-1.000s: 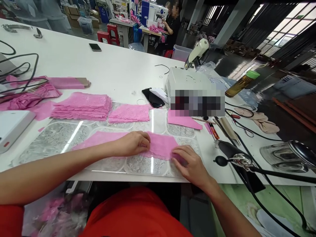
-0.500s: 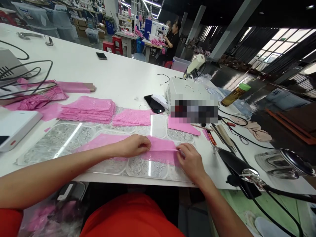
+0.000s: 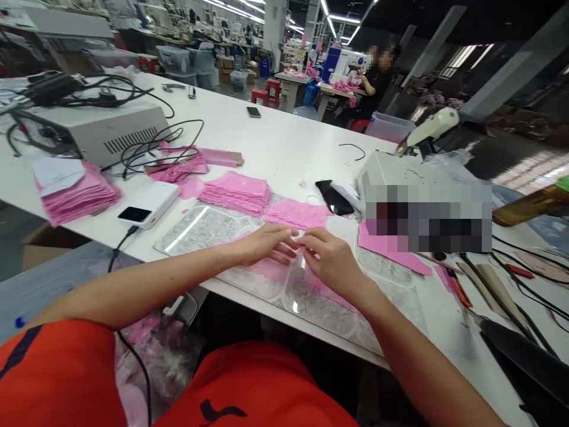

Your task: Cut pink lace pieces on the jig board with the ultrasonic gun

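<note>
**Finger position on the lace piece**

Fingertips of your left hand [image 3: 267, 244] and right hand [image 3: 331, 264] meet over the flat pink lace fabric piece [image 3: 271, 270], which lies on the clear plastic sheet with grey lace pattern [image 3: 200, 228]. Your left fingers [image 3: 287, 254] are curled down onto the lace, pressing its top edge. Your right fingers [image 3: 311, 240] are bent and pinched close together at the same edge; whether they grip a fold of the lace cannot be told. The two sets of fingertips are nearly touching.

Just beyond your fingertips lies a small pink lace stack [image 3: 296, 213]. Beyond and left of your left fingers sits a taller stack of pink lace pieces [image 3: 235, 193]. Right of your right fingers lies a flat pink sheet [image 3: 391, 252], below the white machine housing [image 3: 400, 172]. A black phone [image 3: 331, 198] rests beyond your right fingers. A white rectangular device [image 3: 144, 204] lies well left of your left fingers.
</note>
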Available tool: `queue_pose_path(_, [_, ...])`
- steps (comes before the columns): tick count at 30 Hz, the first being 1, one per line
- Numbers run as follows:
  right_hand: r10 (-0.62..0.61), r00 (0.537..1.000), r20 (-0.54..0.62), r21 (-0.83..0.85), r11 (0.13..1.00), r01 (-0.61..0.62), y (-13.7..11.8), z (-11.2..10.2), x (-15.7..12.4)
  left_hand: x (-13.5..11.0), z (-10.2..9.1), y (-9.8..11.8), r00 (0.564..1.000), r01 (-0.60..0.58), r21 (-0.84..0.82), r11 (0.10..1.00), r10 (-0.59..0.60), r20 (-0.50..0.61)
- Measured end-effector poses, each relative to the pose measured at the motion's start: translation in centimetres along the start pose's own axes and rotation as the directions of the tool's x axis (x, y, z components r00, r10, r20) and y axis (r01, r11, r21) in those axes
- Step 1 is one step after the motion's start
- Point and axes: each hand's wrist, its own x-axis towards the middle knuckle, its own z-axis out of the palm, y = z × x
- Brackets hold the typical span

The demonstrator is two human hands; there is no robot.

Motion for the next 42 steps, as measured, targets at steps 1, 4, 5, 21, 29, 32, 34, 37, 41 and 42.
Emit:
queue_pose_path(1, [-0.060, 0.998, 0.030, 0.019, 0.998, 0.059, -0.9, 1.0, 1.2, -0.8, -0.7, -0.1, 0.998, 0.056, -0.120, 0.991, -0.059, -0.027])
queue_pose_path(4, [-0.210, 0.969, 0.128, 0.124, 0.973, 0.195, -3.2, 3.8, 4.1, -3.0, -2.6, -0.4, 0.958, 0.204, -0.511, 0.835, -0.277, -0.069])
queue_pose_path(5, [-0.236, 0.960, 0.150, 0.167, 0.963, 0.211, -3.7, 4.3, 4.8, -3.6, -3.2, -0.5, 0.940, 0.226, -0.589, 0.776, -0.331, -0.076])
queue_pose_path(21, [0.495, 0.784, 0.375, -0.038, 0.853, -0.520, 1.1, 1.5, -1.8, -5.0, -4.8, -1.9, 0.950, 0.177, 0.484, 0.857, -0.020, -0.313])
queue_pose_path(29, [0.462, 0.819, 0.340, -0.026, 0.875, -0.483, -0.5, 1.7, 0.4, -6.5, -5.9, -2.9, 0.933, 0.156, 0.645, 0.748, 0.102, -0.344])
queue_pose_path(32, [0.441, 0.829, 0.343, -0.032, 0.888, -0.459, -0.9, 2.1, 1.5, -7.2, -6.3, -3.4, 0.926, 0.171, 0.690, 0.703, 0.125, -0.357])
queue_pose_path(34, [0.439, 0.831, 0.343, -0.040, 0.890, -0.454, -0.8, 2.5, 2.2, -7.4, -6.5, -3.7, 0.928, 0.170, 0.720, 0.673, 0.137, -0.347])
queue_pose_path(37, [0.443, 0.838, 0.318, -0.062, 0.892, -0.448, -0.6, 2.7, 2.3, -7.7, -6.5, -3.9, 0.934, 0.152, 0.768, 0.622, 0.164, -0.317])
queue_pose_path(41, [0.272, 0.917, 0.292, 0.061, 0.951, -0.302, -1.0, 2.1, 0.3, -8.0, -6.5, -4.2, 0.942, 0.140, 0.809, 0.572, 0.175, -0.287])
queue_pose_path(42, [0.216, 0.930, 0.298, 0.107, 0.961, -0.257, -1.2, 1.9, -0.5, -8.0, -6.6, -4.2, 0.942, 0.138, 0.810, 0.569, 0.176, -0.285])
